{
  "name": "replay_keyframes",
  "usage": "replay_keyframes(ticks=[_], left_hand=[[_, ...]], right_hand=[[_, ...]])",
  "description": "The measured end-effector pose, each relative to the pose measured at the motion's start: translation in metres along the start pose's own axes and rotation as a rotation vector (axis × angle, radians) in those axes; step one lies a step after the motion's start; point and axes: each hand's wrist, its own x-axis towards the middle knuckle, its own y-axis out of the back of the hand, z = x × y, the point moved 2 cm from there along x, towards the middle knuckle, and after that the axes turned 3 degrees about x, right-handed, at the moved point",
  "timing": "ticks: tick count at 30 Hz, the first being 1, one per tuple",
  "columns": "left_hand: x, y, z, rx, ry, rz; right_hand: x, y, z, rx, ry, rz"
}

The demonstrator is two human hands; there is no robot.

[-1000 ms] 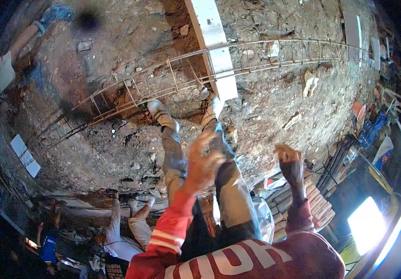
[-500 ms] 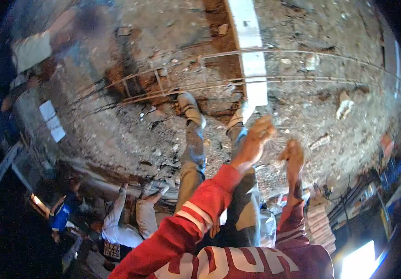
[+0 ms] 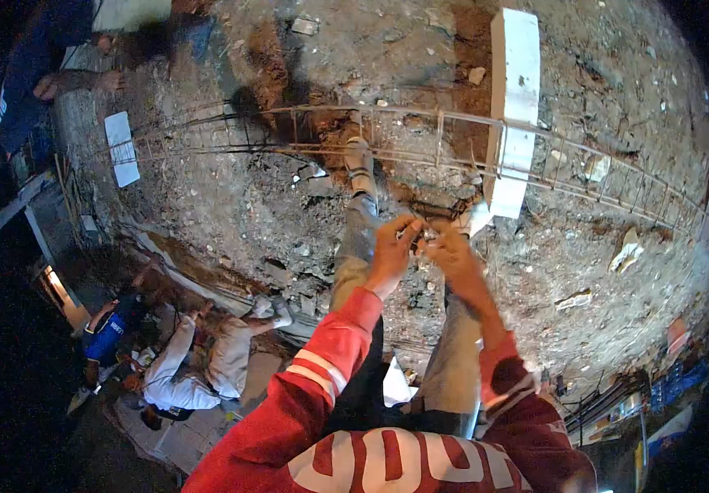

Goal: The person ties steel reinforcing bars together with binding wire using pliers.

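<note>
My left hand (image 3: pixel 392 255) and my right hand (image 3: pixel 458 261) are close together above the ground, between my knees and my shoes. The left fingers are closed in a pinch. My right hand's fingers are also bent together, slightly blurred. Whatever lies between the fingertips is too small to make out. Beyond the hands, a long frame of thin steel bars with cross ties (image 3: pixel 440 140) runs across the view, just past my feet. Under the frame's right part lies a long white-topped beam (image 3: pixel 515 107).
Rubble and stones cover the dirt ground (image 3: pixel 305 214). A white block (image 3: pixel 122 148) lies at the left end of the bars. Another person's arm (image 3: pixel 83 82) reaches in at upper left. Further people, one in a blue shirt (image 3: pixel 106 333), are at lower left.
My hands have come together from apart, moving left toward the middle. The view has shifted, so the bars and beam appear lower and further right.
</note>
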Motion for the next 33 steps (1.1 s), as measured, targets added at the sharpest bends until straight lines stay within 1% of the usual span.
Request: replay_keyframes(ticks=[1, 3, 4, 5, 6, 7, 8, 9, 10, 11, 12, 13, 14, 15, 17, 19, 21, 22, 24, 25, 26, 27, 28, 29, 30, 31, 32, 33], left_hand=[[0.006, 0.010, 0.002, -0.009, -0.006, 0.003], [0.020, 0.035, 0.014, 0.172, -0.063, 0.121], [0.025, 0.049, 0.021, 0.134, 0.084, 0.114], [0.032, 0.065, 0.028, 0.130, 0.094, 0.114], [0.040, 0.079, 0.041, 0.189, 0.094, 0.102], [0.050, 0.094, 0.047, 0.245, 0.088, 0.090], [0.067, 0.115, 0.015, 0.343, 0.039, 0.045], [0.074, 0.128, 0.015, 0.333, 0.051, 0.036], [0.081, 0.143, 0.015, 0.194, 0.110, 0.036], [0.090, 0.155, 0.014, 0.055, 0.169, 0.031], [0.101, 0.168, 0.012, 0.043, 0.179, 0.008], [0.111, 0.182, 0.009, 0.288, 0.042, 0.019], [0.124, 0.194, 0.007, 0.528, -0.106, 0.031], [0.139, 0.201, 0.008, 0.765, -0.267, 0.046], [0.173, 0.207, 0.037, 1.098, -0.569, 0.200], [0.220, 0.206, 0.057, 0.877, -0.661, 0.250], [0.267, 0.202, 0.052, 0.951, -0.711, 0.240], [0.287, 0.198, 0.052, 0.950, -0.715, 0.229], [0.327, 0.184, 0.047, 1.241, -0.330, -0.068], [0.346, 0.180, 0.036, 1.244, -0.332, -0.078], [0.367, 0.176, 0.018, 1.176, -0.300, -0.181], [0.377, 0.173, 0.004, 1.106, -0.263, -0.281], [0.362, 0.164, 0.029, 1.077, -0.144, -0.373], [0.360, 0.159, 0.029, 1.086, -0.143, -0.380], [0.361, 0.156, 0.023, 0.989, -0.170, -0.350], [0.364, 0.153, 0.019, 0.893, -0.200, -0.317], [0.365, 0.149, 0.014, 0.972, -0.195, -0.222], [0.357, 0.148, 0.020, 0.985, -0.198, -0.220]], right_hand=[[0.006, -0.026, -0.012, -0.010, 0.004, -0.002], [0.018, -0.063, -0.028, 0.073, -0.130, 0.188], [0.024, -0.077, -0.035, 0.068, -0.131, 0.191], [0.027, -0.091, -0.043, -0.019, -0.044, 0.283], [0.027, -0.104, -0.048, -0.111, 0.038, 0.367], [0.035, -0.119, -0.038, -0.120, 0.028, 0.362], [0.045, -0.135, -0.022, -0.121, 0.135, 0.394], [0.051, -0.147, -0.029, -0.124, 0.239, 0.426], [0.056, -0.158, -0.032, 0.015, 0.173, 0.389], [0.062, -0.167, -0.036, 0.003, 0.159, 0.406], [0.071, -0.176, -0.043, -0.024, 0.112, 0.361], [0.079, -0.182, -0.045, -0.049, 0.062, 0.319], [0.098, -0.191, -0.019, -0.003, -0.014, 0.289], [0.111, -0.191, -0.030, -0.013, -0.024, 0.314], [0.139, -0.188, -0.055, -0.139, -0.173, 0.509], [0.189, -0.193, -0.020, -0.077, 0.062, 0.724], [0.227, -0.198, -0.022, -0.066, 0.017, 0.776], [0.241, -0.201, -0.024, -0.059, -0.018, 0.814], [0.252, -0.201, -0.041, -0.081, 0.013, 0.857], [0.256, -0.201, -0.047, -0.105, 0.045, 0.888], [0.262, -0.201, -0.044, -0.028, -0.006, 0.898], [0.264, -0.202, -0.048, -0.023, -0.011, 0.903], [0.265, -0.203, -0.054, -0.050, 0.037, 0.935], [0.266, -0.202, -0.060, -0.076, 0.085, 0.968], [0.270, -0.202, -0.055, 0.000, -0.018, 0.905], [0.272, -0.202, -0.054, 0.011, -0.018, 0.907], [0.272, -0.203, -0.052, 0.075, -0.031, 0.920], [0.274, -0.205, -0.054, 0.142, -0.043, 0.931]])
